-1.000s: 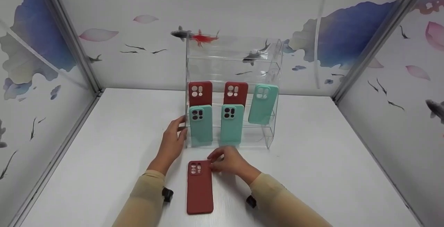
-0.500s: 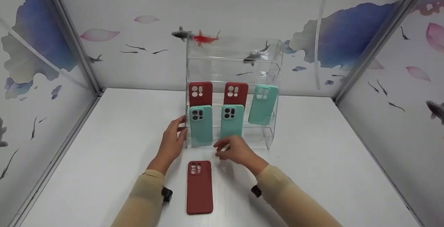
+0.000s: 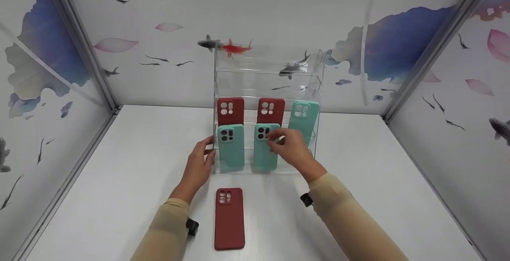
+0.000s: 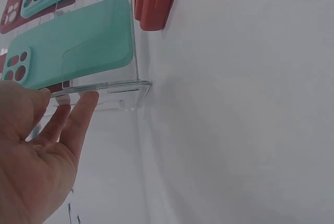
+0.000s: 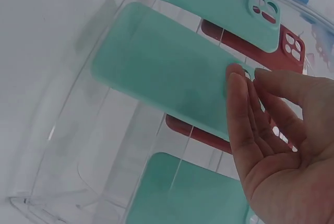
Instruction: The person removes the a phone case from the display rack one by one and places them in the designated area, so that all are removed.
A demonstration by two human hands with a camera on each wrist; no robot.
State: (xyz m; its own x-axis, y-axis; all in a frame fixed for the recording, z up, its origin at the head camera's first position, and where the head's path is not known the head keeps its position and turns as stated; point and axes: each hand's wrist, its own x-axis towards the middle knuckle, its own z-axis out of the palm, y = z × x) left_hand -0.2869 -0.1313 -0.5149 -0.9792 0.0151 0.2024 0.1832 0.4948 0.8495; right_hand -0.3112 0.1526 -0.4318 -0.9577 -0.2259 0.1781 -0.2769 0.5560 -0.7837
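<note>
A clear acrylic tiered stand point(image 3: 306, 157) holds two red phone cases point(image 3: 230, 110) and three teal ones. My right hand point(image 3: 271, 139) reaches to the middle teal case point(image 3: 263, 155) on the lowest tier. In the right wrist view its straight fingertips point(image 5: 236, 78) touch that teal case point(image 5: 162, 67) near the upper end, thumb apart. My left hand point(image 3: 208, 148) rests with straight fingers against the stand's left wall; the left wrist view shows its fingertips point(image 4: 86, 101) on the acrylic edge point(image 4: 125, 85). A third red case point(image 3: 229, 219) lies flat on the white table, in front of the stand.
White table point(image 3: 378, 181) walled on three sides by panels printed with fish and petals. The stand's upper tiers point(image 3: 267, 73) hold nothing. Another teal case point(image 3: 305, 117) leans at the right of the second tier.
My right hand left the red case lying on the table and rose forward to the middle teal case in the stand. The left hand stayed at the stand's side.
</note>
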